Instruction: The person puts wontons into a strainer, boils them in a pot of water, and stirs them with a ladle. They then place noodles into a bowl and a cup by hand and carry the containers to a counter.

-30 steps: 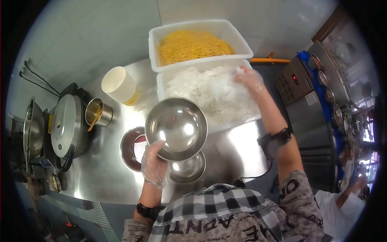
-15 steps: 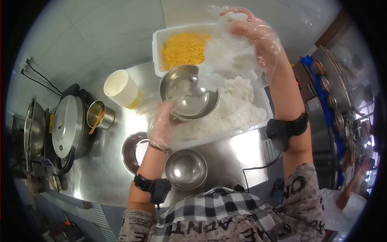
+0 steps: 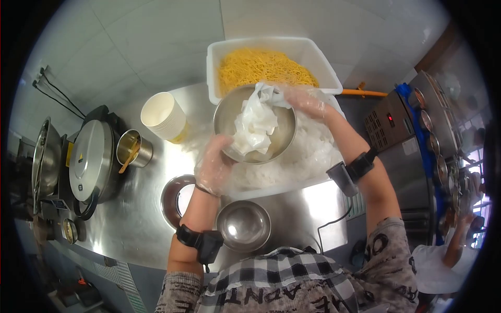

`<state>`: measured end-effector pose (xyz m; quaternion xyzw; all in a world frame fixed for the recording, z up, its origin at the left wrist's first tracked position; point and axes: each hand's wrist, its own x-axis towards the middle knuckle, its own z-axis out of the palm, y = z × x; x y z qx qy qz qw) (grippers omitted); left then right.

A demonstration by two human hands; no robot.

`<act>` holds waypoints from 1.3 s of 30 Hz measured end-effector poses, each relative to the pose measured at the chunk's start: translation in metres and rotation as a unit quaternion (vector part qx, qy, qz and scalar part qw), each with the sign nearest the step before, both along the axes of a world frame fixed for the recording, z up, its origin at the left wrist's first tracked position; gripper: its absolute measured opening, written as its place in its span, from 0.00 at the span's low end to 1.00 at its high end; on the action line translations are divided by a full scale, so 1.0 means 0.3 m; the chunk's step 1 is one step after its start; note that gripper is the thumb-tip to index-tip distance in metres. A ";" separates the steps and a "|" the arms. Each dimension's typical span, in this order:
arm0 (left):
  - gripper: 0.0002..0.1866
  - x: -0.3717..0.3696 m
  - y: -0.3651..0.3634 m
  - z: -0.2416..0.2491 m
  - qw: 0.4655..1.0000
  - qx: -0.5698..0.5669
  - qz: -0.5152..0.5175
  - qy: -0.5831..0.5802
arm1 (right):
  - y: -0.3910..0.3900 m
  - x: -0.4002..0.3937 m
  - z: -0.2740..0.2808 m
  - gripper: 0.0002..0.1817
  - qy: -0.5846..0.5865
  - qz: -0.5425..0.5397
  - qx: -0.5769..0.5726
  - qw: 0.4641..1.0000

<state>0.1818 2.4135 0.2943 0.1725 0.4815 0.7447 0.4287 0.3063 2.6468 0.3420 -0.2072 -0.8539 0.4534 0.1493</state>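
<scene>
In a clear plastic glove, my left hand (image 3: 215, 166) grips the near left rim of a steel bowl (image 3: 284, 136). Wide white noodles (image 3: 257, 125) lie in that bowl. At its upper right edge is my right hand (image 3: 309, 103), also gloved, with its fingers closed on the end of the white noodles. Under and to the right of the bowl, a white tub holds a heap of white noodles (image 3: 318, 148). Behind it stands a white tub (image 3: 315, 52) of yellow noodles (image 3: 266, 67).
Stacked paper cups (image 3: 164, 117) stand left of the tubs. Further left are a steel pot (image 3: 134, 148) with a wooden spoon and a large cooker (image 3: 94, 160). Two steel bowls, one (image 3: 243, 226) nearest me, sit in front. Another person (image 3: 443, 266) is at the lower right.
My right hand has come down from above the tubs to the bowl, and the white noodles it held raised now lie in the bowl. More of the yellow noodles shows.
</scene>
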 end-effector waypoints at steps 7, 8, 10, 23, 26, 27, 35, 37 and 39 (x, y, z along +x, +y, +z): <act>0.20 0.016 -0.032 0.074 0.994 -0.017 0.026 -0.105 | -0.110 -0.075 0.225 0.26 -0.127 -0.089 -0.120 0.981; 0.20 0.020 -0.028 0.069 0.994 -0.017 0.027 -0.105 | -0.155 -0.082 0.241 0.26 -0.127 -0.088 -0.119 0.981; 0.13 0.008 -0.008 0.051 0.990 -0.057 0.061 -0.114 | -0.215 -0.092 0.267 0.25 -0.080 0.165 0.258 0.949; 0.19 -0.104 -0.138 0.023 0.975 0.019 0.136 -0.174 | 0.197 -0.522 -0.163 0.35 -0.408 0.133 0.345 0.835; 0.20 -0.120 -0.142 0.018 0.973 0.024 0.148 -0.174 | 0.248 -0.525 -0.130 0.29 -0.350 0.091 0.328 0.873; 0.20 -0.131 -0.148 0.006 0.971 0.016 0.168 -0.172 | 0.274 -0.513 -0.100 0.29 -0.352 0.092 0.330 0.871; 0.11 -0.196 -0.009 0.067 0.978 0.044 0.122 -0.164 | 0.400 -0.475 0.473 0.17 -0.018 -0.071 0.245 0.967; 0.15 -0.238 0.051 -0.006 0.985 0.040 0.103 -0.131 | 0.349 -0.457 0.636 0.13 0.018 -0.082 0.220 0.972; 0.19 -0.252 0.106 -0.005 0.995 0.043 0.058 -0.075 | 0.287 -0.434 0.771 0.09 0.054 -0.092 0.194 0.975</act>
